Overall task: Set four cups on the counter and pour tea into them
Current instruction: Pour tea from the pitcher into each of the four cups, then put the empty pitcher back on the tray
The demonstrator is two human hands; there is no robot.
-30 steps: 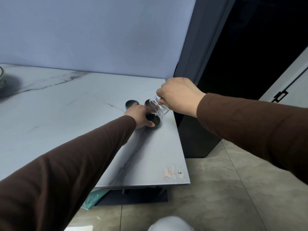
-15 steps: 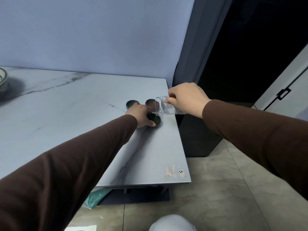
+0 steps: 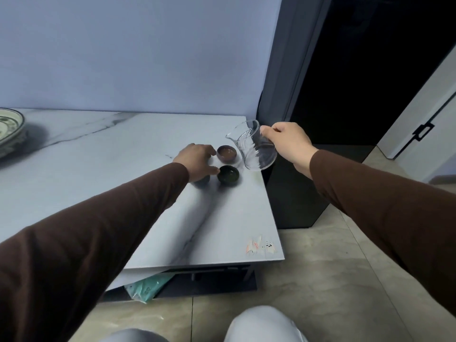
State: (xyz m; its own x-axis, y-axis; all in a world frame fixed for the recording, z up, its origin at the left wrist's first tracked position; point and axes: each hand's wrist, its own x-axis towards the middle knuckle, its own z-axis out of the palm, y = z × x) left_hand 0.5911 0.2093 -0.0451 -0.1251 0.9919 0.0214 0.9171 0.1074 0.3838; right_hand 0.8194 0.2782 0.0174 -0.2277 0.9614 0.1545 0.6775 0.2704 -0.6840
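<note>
My right hand (image 3: 288, 141) grips a clear glass pitcher (image 3: 255, 150) by its far side and holds it in the air over the counter's right edge, spout pointing left, only slightly tilted. Just left of it a brown cup (image 3: 226, 153) stands on the marble counter (image 3: 103, 169) with pale liquid inside. A dark cup (image 3: 228, 174) sits in front of the brown one. My left hand (image 3: 197, 160) lies over a third dark cup (image 3: 202, 180), fingers curled down around it, thumb reaching toward the dark cup in front. Any fourth cup is hidden behind this hand.
A patterned plate (image 3: 9, 129) stands at the counter's far left. A dark cabinet (image 3: 291, 201) rises just right of the counter. A sticker (image 3: 259, 246) marks the near right corner. A green bag (image 3: 145, 287) lies under the counter; my knees (image 3: 264, 324) show below.
My right hand has lifted the pitcher from its steep pouring tilt over the cups and drawn it up and right, nearer upright. My left hand stays on the cups, shifted slightly left.
</note>
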